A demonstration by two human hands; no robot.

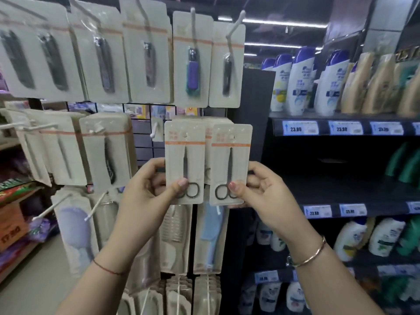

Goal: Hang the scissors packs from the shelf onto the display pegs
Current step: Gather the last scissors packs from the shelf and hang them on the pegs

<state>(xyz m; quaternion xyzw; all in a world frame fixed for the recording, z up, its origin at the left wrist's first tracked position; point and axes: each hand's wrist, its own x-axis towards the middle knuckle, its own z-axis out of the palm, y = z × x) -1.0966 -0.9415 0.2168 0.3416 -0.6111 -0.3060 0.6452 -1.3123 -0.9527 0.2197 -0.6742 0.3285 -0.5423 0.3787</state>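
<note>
Two scissors packs held up at the pegs, one per hand.

Left pack (184, 161) is pinched at its lower edge by the left hand (145, 189); right pack (230, 163) likewise by the right hand (261, 192). Packs judged light, stiff card w/ slick blister; low grip keeps hang holes free. More packs behind are mostly hidden; empty peg (154, 130) blurred.

I see matt card scissors packs (184, 162) under glossy clear plastic (blades dark metal); white plastic-tipped pegs (155, 130); glossy shampoo bottles (301, 83).
</note>
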